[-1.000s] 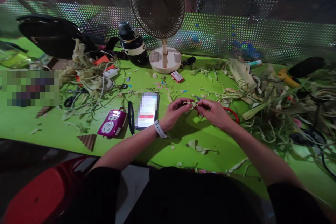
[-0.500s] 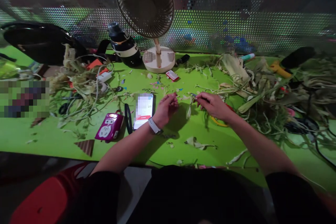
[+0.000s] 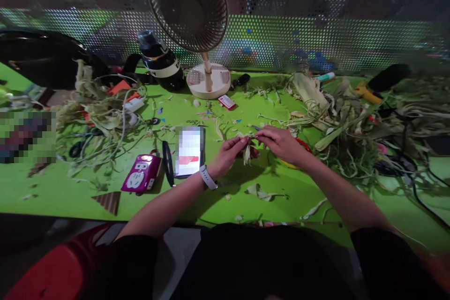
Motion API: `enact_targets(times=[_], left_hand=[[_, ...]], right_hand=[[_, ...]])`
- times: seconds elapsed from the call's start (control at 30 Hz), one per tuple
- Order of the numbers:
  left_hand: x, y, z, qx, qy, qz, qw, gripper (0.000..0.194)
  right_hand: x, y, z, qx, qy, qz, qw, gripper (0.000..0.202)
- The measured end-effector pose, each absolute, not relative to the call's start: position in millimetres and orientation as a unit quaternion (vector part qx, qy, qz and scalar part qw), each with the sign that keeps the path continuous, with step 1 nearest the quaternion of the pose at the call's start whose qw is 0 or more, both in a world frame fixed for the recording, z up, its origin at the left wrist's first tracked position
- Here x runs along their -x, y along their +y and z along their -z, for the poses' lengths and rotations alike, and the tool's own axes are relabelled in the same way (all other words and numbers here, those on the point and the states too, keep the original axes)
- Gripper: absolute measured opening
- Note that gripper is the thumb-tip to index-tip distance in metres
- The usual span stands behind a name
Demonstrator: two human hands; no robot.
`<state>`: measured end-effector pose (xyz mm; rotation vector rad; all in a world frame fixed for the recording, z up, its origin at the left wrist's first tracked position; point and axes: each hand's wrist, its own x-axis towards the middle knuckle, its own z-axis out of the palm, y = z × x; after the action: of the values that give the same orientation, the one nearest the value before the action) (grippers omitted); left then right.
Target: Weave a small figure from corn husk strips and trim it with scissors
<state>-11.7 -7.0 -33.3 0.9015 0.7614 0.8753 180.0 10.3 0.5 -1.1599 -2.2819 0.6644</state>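
My left hand (image 3: 228, 155) is closed, its thumb and fingertips pinching a small pale piece of dried husk (image 3: 247, 153) that hangs down over the green table. Facing it, my right hand (image 3: 281, 144) has its fingertips pressed together on the upper end of the same piece. Something dark red shows just behind the husk; I cannot make out what it is. A grey tip (image 3: 257, 128) sticks out beyond the right fingers. Beneath the right wrist a curved yellow part (image 3: 291, 165) and a red part are partly hidden.
Left of my hands lie a phone (image 3: 190, 152), a black ring-shaped object (image 3: 168, 163) and a purple power adapter (image 3: 142, 174). A fan (image 3: 208, 82) and a black bottle (image 3: 162, 68) stand at the back. Dried husks (image 3: 309, 96) and fibres are heaped on both sides.
My left hand has moved right and towards me, and now grips the husk piece that hung from my right hand. The view has shifted slightly.
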Motion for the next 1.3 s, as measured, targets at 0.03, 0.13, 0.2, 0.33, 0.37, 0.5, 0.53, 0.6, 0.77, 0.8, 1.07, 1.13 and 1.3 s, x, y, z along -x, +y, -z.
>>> enact_targets(times=[0.03, 0.13, 0.2, 0.33, 0.37, 0.5, 0.53, 0.6, 0.77, 0.8, 1.07, 1.13, 1.3], left_hand=[[11.4, -7.0, 33.8, -0.405, 0.341, -0.399, 0.749, 0.038], [9.9, -7.5, 35.1, -0.409, 0.330, -0.419, 0.740, 0.036], [9.4, -7.4, 35.7, -0.415, 0.329, -0.430, 0.731, 0.034], [11.0, -3.6, 36.9, -0.412, 0.328, -0.452, 0.720, 0.036], [11.8, -2.0, 37.3, -0.410, 0.329, -0.463, 0.713, 0.037], [14.3, 3.9, 38.5, -0.402, 0.344, -0.495, 0.689, 0.043], [14.7, 5.0, 38.7, -0.397, 0.351, -0.500, 0.684, 0.043], [15.2, 6.6, 38.9, -0.389, 0.367, -0.511, 0.673, 0.042], [17.0, 9.4, 39.7, -0.393, 0.394, -0.518, 0.650, 0.038], [17.4, 9.8, 40.2, -0.392, 0.391, -0.519, 0.651, 0.038], [18.1, 10.5, 42.2, -0.411, 0.391, -0.529, 0.631, 0.037], [18.1, 10.9, 41.9, -0.404, 0.398, -0.536, 0.625, 0.037], [18.6, 14.1, 44.4, -0.366, 0.408, -0.560, 0.621, 0.038]], right_hand=[[-179.5, 9.8, -0.4, 0.416, -0.844, -0.234, 0.243, 0.027], [-180.0, 9.9, -1.4, 0.409, -0.857, -0.198, 0.245, 0.030], [-184.2, 11.5, -3.5, 0.422, -0.854, -0.176, 0.250, 0.030], [-202.0, 12.2, -11.1, 0.495, -0.828, -0.131, 0.231, 0.030], [-207.0, 10.2, -12.9, 0.525, -0.819, -0.113, 0.203, 0.029], [-219.2, -7.0, -14.3, 0.613, -0.785, -0.068, -0.063, 0.034], [-219.9, -12.1, -12.9, 0.618, -0.776, -0.061, -0.112, 0.036], [-219.3, -20.7, -8.6, 0.626, -0.764, -0.051, -0.151, 0.041], [-214.8, -27.2, 2.5, 0.609, -0.777, -0.059, -0.151, 0.043], [-214.5, -26.7, 3.6, 0.607, -0.778, -0.059, -0.149, 0.042], [-221.2, -23.0, -0.5, 0.649, -0.745, -0.074, -0.136, 0.053], [-224.2, -23.5, -1.2, 0.648, -0.743, -0.091, -0.142, 0.050], [-232.7, -20.6, 1.8, 0.637, -0.755, -0.107, -0.113, 0.040]])
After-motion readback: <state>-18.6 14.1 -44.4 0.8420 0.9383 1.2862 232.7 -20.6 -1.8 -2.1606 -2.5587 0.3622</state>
